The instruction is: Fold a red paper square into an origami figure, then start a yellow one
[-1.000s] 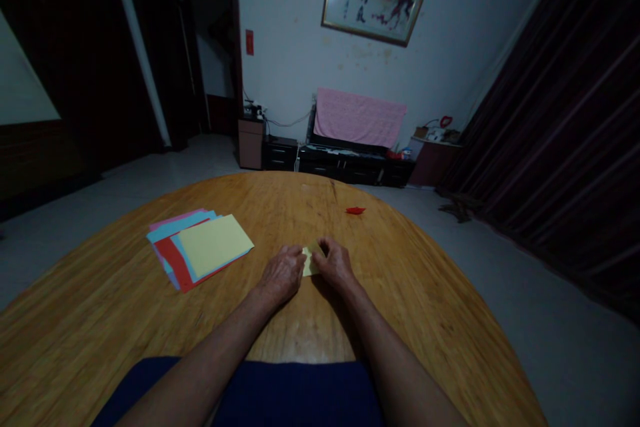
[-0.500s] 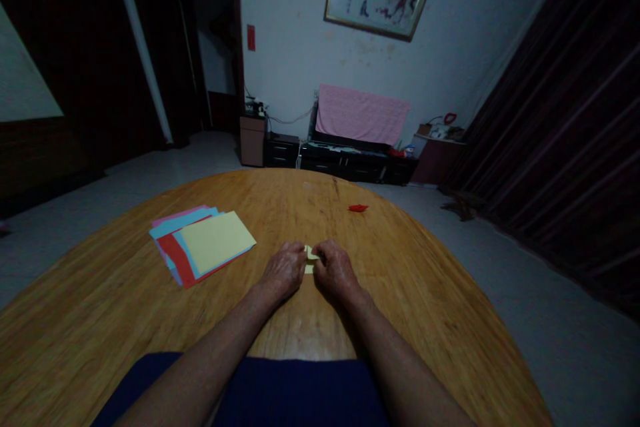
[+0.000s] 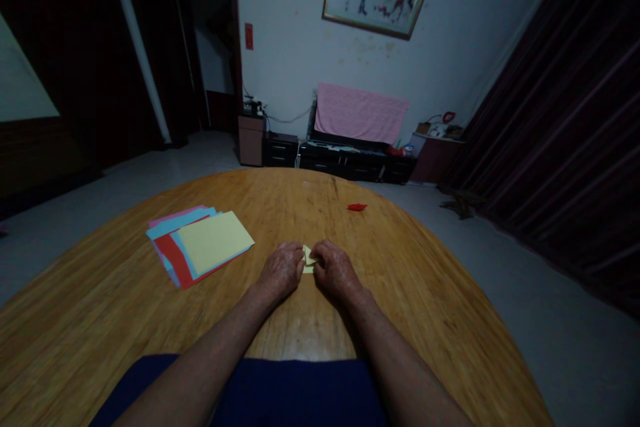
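A small folded piece of yellow paper lies on the wooden table, right in front of me. My left hand is closed on its left side, fingers curled at the edge. At the right side, my right hand pinches the paper, with a folded flap showing between the two hands. My fingers hide much of the paper. Farther back to the right sits a small red folded paper piece, apart from both hands.
Left of my hands lies a loose stack of coloured sheets, a yellow sheet on top, with red, blue and pink edges below. Beyond the round table's far edge stand a low black cabinet and a screen under a pink towel.
The flap of yellow paper between my hands has changed shape and now shows as a triangle. Both hands stay in nearly the same place; the view has shifted slightly.
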The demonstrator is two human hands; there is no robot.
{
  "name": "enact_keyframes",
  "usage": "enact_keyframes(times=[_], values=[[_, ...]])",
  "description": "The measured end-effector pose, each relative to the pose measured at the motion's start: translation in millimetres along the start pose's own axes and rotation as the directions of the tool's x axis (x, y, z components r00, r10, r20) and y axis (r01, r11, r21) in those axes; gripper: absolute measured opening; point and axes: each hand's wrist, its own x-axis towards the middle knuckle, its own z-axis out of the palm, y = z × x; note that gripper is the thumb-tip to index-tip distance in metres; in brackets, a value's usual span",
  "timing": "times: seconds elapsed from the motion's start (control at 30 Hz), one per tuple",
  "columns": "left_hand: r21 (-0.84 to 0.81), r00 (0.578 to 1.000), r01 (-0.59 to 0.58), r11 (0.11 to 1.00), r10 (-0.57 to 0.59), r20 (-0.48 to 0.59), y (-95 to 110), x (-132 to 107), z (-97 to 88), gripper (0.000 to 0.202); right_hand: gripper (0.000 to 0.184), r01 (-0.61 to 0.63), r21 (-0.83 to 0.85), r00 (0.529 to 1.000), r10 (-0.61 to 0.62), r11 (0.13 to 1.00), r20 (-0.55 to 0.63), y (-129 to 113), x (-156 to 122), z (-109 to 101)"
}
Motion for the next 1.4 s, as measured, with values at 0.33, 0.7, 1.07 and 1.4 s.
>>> enact_keyframes(times=[0.33, 0.7, 1.07, 1.4], values=[[0.006, 1.000, -0.016, 1.000, 0.016, 0.005, 3, -2, -3.3, 0.027, 0.023, 0.012, -0.031, 1.000, -0.011, 0.999, 0.020, 2, 1, 0], [0.016, 0.999, -0.017, 1.000, 0.016, 0.030, 0, 1, -3.1, 0.028, 0.021, 0.005, -0.021, 0.999, -0.005, 1.000, 0.032, 3, 0, 1], [-0.012, 1.000, -0.004, 1.000, 0.005, 0.018, -2, 1, -4.0, 0.029, 0.024, 0.047, -0.049, 0.995, -0.042, 0.998, 0.094, 2, 0, -3], [-0.008, 0.999, 0.002, 1.000, -0.001, 0.036, -1, 1, -5.7, 0.028, 0.029, 0.073, 0.002, 0.989, -0.073, 0.997, 0.126, 6, 1, -8]])
